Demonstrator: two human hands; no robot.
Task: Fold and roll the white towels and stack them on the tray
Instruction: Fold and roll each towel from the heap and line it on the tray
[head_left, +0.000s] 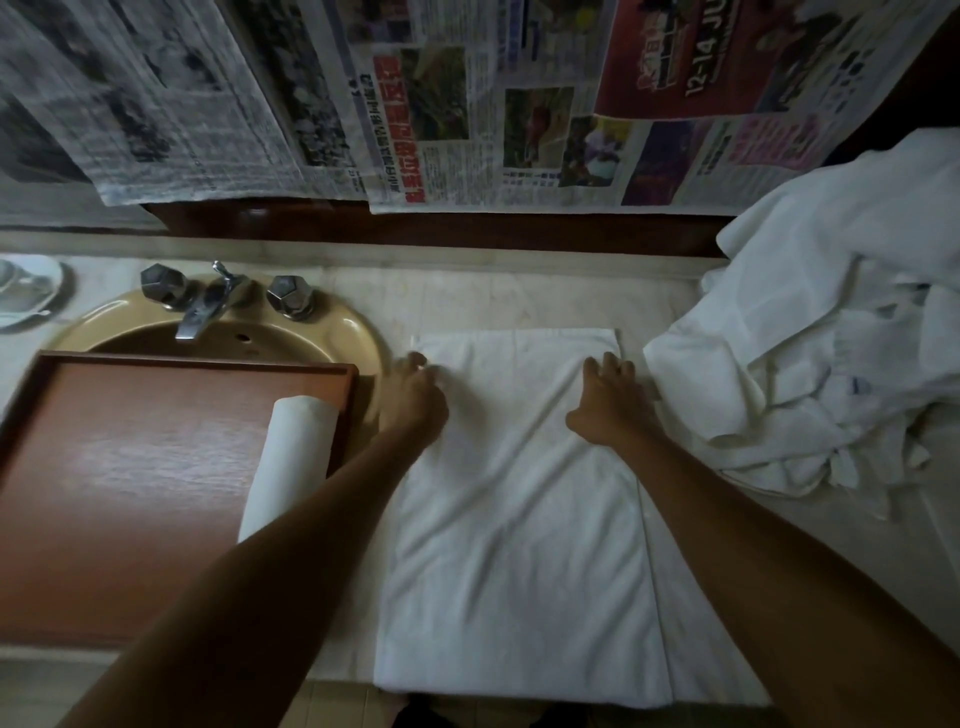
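On the tray (130, 467), one rolled towel (291, 457) lies finished. Both hands, left hand (413, 400) and right hand (605, 405), press relaxed fingers on the folded towel (509, 519). The heap of towels (810, 353) awaits.

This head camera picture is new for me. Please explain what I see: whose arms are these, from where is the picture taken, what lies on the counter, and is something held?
There is no machine here. A person wears one camera on the head, so you look forward and down along that person's two bare arms.

The left hand and the right hand both rest on the far part of a folded white towel spread flat on the pale counter. Whether the fingers pinch the cloth is too dim to tell.

To the left, a brown tray lies partly over a sink and carries one rolled towel. To the right is a pile of loose white towels. Newspapers cover the wall behind.
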